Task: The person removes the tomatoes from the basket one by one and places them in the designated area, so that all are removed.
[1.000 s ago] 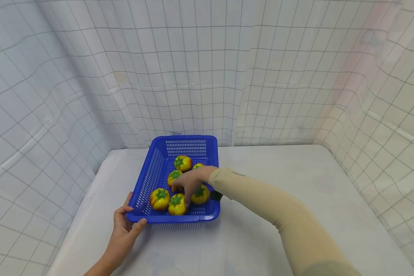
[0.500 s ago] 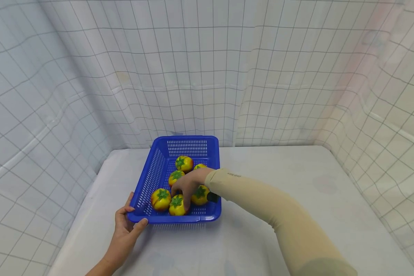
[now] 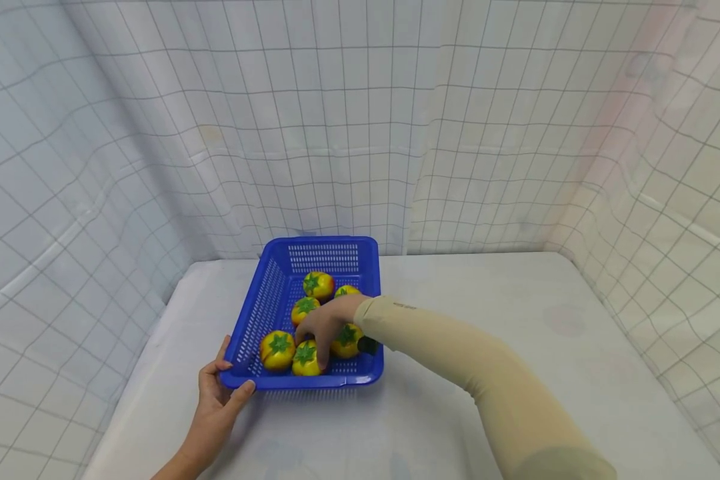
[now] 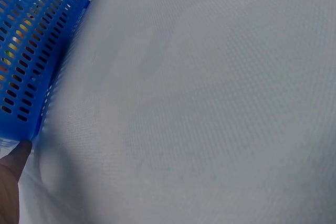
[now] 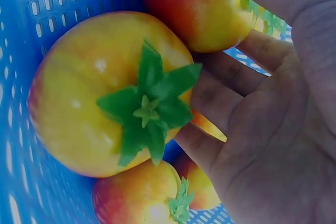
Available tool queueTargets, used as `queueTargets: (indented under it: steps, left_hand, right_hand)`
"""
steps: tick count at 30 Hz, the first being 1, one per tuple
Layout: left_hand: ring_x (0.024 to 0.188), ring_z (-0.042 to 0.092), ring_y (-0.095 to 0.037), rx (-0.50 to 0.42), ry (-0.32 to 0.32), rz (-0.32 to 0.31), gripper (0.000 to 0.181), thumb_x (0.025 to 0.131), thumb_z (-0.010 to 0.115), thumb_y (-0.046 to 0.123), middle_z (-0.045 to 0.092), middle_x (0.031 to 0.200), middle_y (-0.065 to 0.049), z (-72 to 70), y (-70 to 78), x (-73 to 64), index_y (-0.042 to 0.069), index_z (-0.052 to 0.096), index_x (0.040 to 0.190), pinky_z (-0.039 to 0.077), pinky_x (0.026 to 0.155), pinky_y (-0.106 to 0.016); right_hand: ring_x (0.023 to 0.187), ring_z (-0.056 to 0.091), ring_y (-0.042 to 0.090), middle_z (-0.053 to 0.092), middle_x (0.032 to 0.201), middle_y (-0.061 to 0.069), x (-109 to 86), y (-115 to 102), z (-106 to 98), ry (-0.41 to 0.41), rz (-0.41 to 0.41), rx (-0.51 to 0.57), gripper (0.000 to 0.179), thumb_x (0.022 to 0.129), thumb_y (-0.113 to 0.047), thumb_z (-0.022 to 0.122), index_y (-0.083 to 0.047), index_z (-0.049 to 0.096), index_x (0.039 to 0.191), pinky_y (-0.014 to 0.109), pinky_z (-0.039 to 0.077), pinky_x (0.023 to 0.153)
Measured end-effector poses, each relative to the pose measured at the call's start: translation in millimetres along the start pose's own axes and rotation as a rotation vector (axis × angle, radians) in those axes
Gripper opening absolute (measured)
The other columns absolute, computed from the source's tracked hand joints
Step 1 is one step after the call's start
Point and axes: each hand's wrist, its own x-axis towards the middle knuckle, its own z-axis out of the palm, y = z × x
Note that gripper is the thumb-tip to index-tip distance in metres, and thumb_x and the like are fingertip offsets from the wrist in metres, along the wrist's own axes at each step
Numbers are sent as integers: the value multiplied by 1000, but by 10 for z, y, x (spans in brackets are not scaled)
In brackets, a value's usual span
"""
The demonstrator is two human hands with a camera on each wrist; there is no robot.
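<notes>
A blue plastic basket (image 3: 303, 382) with slotted sides stands on the table, several yellow-red tomatoes with green leafy tops inside it. My left hand (image 3: 216, 400) grips its near left corner, thumb on the front rim and fingers along the side. In the left wrist view the thumb (image 4: 16, 163) presses against the basket's lower corner. My right hand (image 3: 327, 321) reaches down into the basket, thumb and fingers around the front middle tomato (image 3: 304, 363). In the right wrist view that tomato (image 5: 210, 19) sits between them, and another tomato (image 5: 84, 93) fills the foreground beside the fingers.
Other tomatoes lie close by in the basket: one at the front left (image 3: 277, 350), one at the back (image 3: 319, 285). The white-covered table (image 3: 486, 300) extends right of the basket. Gridded white curtains (image 3: 360, 120) enclose the back and sides.
The right hand and forearm have shifted slightly toward the left and down over the front middle tomato. The left hand keeps its hold on the basket corner.
</notes>
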Motion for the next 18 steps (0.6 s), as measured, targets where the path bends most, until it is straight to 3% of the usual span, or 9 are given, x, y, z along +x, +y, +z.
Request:
queueTargets:
  steps: [7,11,18]
  left_hand:
    - [152,0,-44,-4,-8,3,44,107,51,4,-11,172,0,5,3,-2,20,17,130,43,97,-11]
    - [151,1,-44,4,-5,3,43,107,51,5,-12,172,0,3,-2,0,21,17,130,42,97,-10]
    - [151,0,-45,20,-6,-6,44,108,51,7,-14,171,1,-15,-17,0,22,16,129,42,96,-10]
  right_hand:
    - [116,51,11,58,127,-11,-109,59,-62,42,-59,45,62,84,-34,86,-31,57,138,34,45,105]
    - [116,51,11,56,130,-10,-193,110,-101,76,-59,116,63,83,-33,87,-34,56,138,34,47,103]
    - [117,51,12,53,135,-7,-348,226,-151,130,-126,214,67,85,-29,84,-31,52,143,30,47,101]
